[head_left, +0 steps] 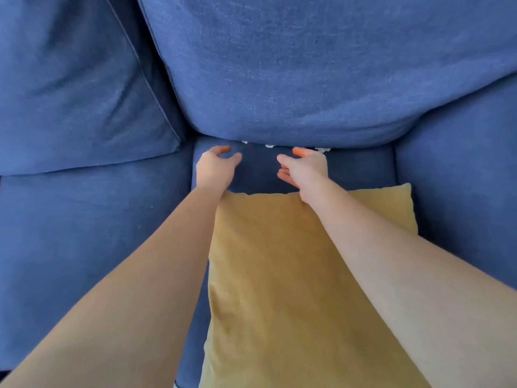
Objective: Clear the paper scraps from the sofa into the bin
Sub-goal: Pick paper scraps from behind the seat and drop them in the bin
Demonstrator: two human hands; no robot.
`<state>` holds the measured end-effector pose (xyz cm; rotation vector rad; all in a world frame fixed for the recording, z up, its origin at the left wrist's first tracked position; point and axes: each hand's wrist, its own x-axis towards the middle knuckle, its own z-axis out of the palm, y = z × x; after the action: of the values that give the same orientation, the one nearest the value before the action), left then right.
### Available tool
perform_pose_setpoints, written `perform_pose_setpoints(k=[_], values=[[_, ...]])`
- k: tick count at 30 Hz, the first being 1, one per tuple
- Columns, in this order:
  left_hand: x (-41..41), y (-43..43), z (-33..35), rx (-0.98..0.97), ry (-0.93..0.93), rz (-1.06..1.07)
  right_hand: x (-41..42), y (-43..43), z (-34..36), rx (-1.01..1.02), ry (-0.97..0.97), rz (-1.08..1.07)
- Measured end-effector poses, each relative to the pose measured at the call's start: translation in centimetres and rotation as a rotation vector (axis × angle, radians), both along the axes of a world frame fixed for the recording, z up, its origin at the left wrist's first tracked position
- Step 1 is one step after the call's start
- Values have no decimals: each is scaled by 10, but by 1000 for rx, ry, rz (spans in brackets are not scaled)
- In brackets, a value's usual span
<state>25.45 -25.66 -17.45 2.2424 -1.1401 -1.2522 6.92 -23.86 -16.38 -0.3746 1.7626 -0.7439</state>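
Note:
Small white paper scraps [270, 146] lie in a row along the crease where the blue sofa's seat [358, 169] meets its back cushion [307, 65]; one sits at the left [244, 142], more at the right [323, 149]. My left hand [215, 166] hovers over the seat just below the leftmost scrap, fingers curved and apart, holding nothing. My right hand [306, 166] reaches toward the crease with fingers spread, its fingertips close to the right-hand scraps. No bin is in view.
A yellow cushion [279, 275] lies on the seat under my forearms, covering most of the near seat. A second blue back cushion [78, 79] stands at the left, and the sofa's arm [461, 177] rises at the right.

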Motion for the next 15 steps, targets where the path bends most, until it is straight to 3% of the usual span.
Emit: perform_pose_setpoints(k=[5,15], values=[[-5,-24,-32,-6,-53,-23,33,-27,-37,2,-150,-155],[-21,-57,-70,99,-247,-74,33,-56,-72,24,-30,-191]])
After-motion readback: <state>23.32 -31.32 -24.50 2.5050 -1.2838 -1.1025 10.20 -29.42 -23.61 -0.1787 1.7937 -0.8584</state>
